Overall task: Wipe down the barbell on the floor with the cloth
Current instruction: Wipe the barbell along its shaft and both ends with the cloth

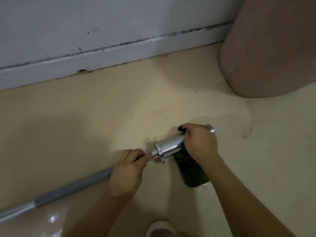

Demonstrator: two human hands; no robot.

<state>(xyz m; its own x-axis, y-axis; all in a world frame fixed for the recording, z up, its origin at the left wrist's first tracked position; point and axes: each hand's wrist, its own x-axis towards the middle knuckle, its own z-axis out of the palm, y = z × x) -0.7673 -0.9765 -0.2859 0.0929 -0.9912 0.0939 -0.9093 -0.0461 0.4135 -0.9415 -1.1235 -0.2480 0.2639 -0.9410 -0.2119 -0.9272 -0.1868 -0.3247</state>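
1. Here, nearest the camera at the bottom centre of the frame, a white shoe toe (160, 228) shows on the glossy floor (85, 117), with wet-looking shine beside it.
2. A slip is the likely trouble: if that patch is water, the foot or the round bar could skid or roll during a hard stroke.
3. Just above, the left hand (127, 170) is curled around the shaft of the barbell (71, 187) right next to the collar (159, 152), steadying it.
4. The right hand (199, 142) is closed over the dark green cloth (193, 171), which wraps the chrome sleeve (171, 146); a loose tail hangs toward the lower right.
5. That tail could drag over the floor and pick up grit, smearing the metal.
6. The barbell runs from the lower left edge up to centre right, its end cap (210, 129) poking out just beyond the right hand.
7. Farthest off, a scuffed white baseboard (119, 53) crosses the upper frame, and a pink rounded object (270, 48) fills the upper right.
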